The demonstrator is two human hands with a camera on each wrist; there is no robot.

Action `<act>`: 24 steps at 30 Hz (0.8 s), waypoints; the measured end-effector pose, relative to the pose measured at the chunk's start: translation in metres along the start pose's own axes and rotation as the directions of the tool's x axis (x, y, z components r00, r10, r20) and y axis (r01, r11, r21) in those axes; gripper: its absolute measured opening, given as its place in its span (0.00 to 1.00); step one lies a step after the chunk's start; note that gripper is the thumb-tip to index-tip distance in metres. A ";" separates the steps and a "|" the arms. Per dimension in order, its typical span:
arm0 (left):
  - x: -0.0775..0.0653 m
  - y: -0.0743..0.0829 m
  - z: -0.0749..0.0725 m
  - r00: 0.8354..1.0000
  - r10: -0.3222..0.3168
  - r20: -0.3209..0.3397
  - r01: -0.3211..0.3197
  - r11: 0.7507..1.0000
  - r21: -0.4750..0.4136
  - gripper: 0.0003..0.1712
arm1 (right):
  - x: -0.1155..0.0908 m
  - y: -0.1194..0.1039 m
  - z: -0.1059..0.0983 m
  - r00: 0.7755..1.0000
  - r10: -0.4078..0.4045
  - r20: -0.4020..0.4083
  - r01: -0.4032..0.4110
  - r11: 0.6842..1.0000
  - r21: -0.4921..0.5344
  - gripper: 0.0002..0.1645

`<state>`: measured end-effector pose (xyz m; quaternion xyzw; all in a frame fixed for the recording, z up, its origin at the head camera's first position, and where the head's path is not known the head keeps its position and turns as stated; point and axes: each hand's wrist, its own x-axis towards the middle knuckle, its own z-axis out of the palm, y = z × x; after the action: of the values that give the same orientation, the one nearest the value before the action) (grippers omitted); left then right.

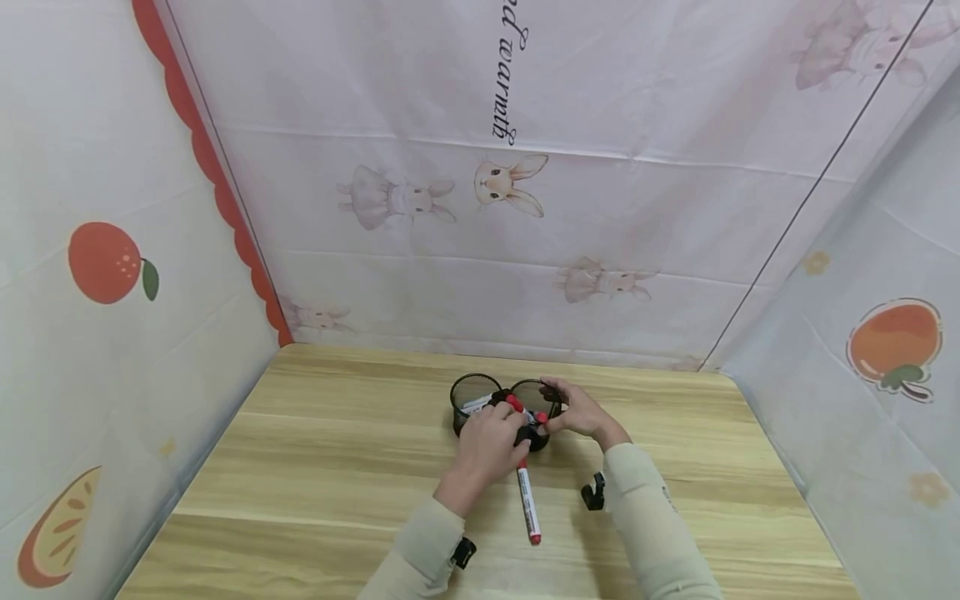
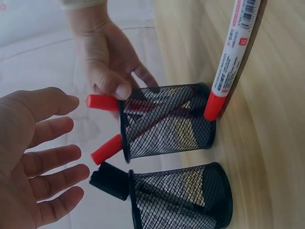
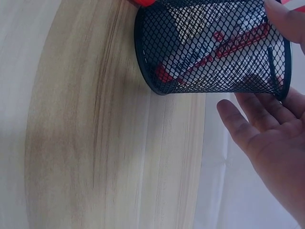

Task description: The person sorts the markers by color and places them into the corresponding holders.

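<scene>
Two black wire-mesh pen cups stand side by side on the table. The right cup (image 2: 167, 125) has markers with red caps (image 2: 106, 150) leaning out of its rim. In the left cup (image 2: 186, 202) is a marker with a black cap (image 2: 109, 180). My right hand (image 1: 581, 410) holds the right cup near its rim, thumb on one side and fingers on the other. Above the cups hovers my left hand (image 2: 35, 157), fingers loosely extended and holding nothing, close to the caps. A red-capped white marker (image 1: 528, 504) lies in front of the right cup.
The cups stand on a wood-grain table (image 1: 330, 467). Printed fabric (image 1: 442, 308) hangs behind the table and along both sides. Small black wrist devices (image 1: 463, 552) show beside the sleeves.
</scene>
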<state>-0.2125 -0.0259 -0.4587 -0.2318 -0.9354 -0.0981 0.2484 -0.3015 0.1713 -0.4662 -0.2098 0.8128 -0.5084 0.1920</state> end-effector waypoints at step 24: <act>-0.014 0.003 0.029 0.975 -0.089 0.204 0.088 0.996 0.013 0.14 | 0.015 0.034 0.002 0.998 -0.031 -0.046 0.031 0.999 0.004 0.56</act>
<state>-0.2127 -0.0198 -0.4904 -0.1982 -0.9656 -0.0828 0.1466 -0.3179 0.1756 -0.4992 -0.2101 0.8123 -0.5181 0.1657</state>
